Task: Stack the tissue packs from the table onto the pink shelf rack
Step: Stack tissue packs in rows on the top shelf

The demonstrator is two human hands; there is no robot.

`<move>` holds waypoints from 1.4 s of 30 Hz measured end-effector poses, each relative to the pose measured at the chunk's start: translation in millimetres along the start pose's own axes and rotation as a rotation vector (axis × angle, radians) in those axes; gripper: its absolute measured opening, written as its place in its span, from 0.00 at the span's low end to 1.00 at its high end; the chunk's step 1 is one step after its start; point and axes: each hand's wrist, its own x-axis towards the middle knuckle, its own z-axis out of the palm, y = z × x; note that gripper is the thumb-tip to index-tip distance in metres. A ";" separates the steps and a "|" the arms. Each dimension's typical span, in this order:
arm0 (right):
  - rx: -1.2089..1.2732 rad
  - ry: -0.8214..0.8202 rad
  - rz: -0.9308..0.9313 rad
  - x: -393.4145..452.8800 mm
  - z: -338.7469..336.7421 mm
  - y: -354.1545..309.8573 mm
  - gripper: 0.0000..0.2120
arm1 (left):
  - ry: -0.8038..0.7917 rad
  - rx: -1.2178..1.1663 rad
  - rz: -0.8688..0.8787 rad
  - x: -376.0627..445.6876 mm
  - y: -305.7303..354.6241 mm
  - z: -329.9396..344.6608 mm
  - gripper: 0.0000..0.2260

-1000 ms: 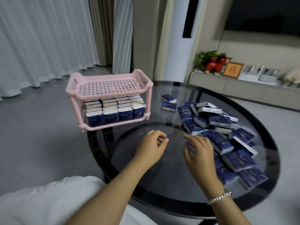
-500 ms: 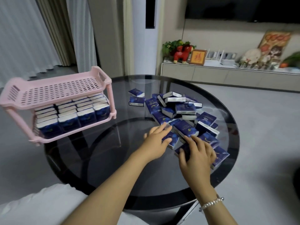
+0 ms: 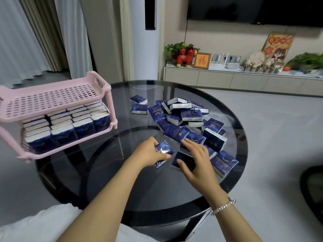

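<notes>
Where half a second ago our hands only touched the pile, our left hand [image 3: 148,152] now grips one tissue pack [image 3: 164,151] and our right hand [image 3: 195,158] clamps another pack [image 3: 183,160], both right of the pink rack [image 3: 52,98] and ready to shelve.

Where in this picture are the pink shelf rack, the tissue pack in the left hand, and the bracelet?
pink shelf rack [image 3: 52,98]: head view, on its perforated top shelf.
tissue pack [image 3: 165,149]: head view, on its blue printed face, held by the left hand [image 3: 148,152].
bracelet [image 3: 223,206]: head view, on the beads at the right wrist.
</notes>
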 end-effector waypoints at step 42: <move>-0.259 -0.306 0.316 54.6 12.4 -8.0 0.39 | 0.347 -0.527 -0.050 -9.9 -19.7 -11.0 0.14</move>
